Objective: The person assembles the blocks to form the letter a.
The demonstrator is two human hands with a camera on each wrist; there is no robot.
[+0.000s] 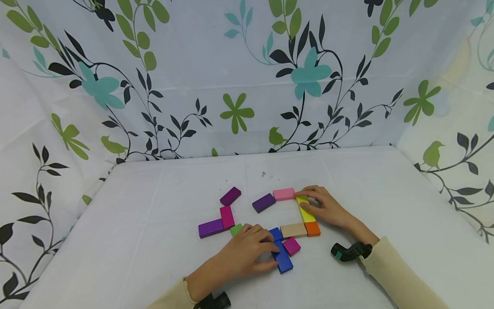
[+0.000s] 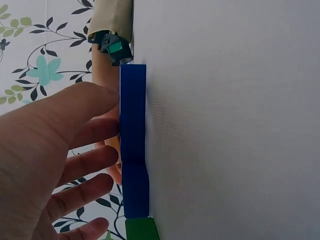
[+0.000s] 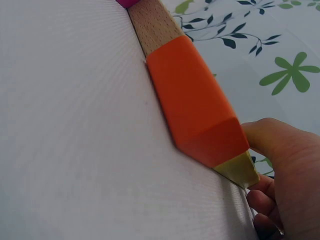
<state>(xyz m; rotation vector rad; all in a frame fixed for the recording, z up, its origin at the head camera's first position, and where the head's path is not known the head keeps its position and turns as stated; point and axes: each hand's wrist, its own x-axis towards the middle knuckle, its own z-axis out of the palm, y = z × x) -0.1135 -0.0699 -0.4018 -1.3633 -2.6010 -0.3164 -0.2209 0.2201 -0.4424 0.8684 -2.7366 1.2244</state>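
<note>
My left hand is over the near part of a block layout, its thumb and index finger at the left side of a long blue block. In the left wrist view those fingers lie along the blue block; firm contact cannot be told. A short blue block and a partly covered green block adjoin it. My right hand touches a yellow block with its thumb, its index fingertip by the pink block. An orange block meets the yellow one's near end.
A tan block joins the blue and orange ones, with a magenta block below it. Leftward stand a violet block, another magenta block and a plum block. A dark purple block touches the pink one. Patterned cloth hangs behind.
</note>
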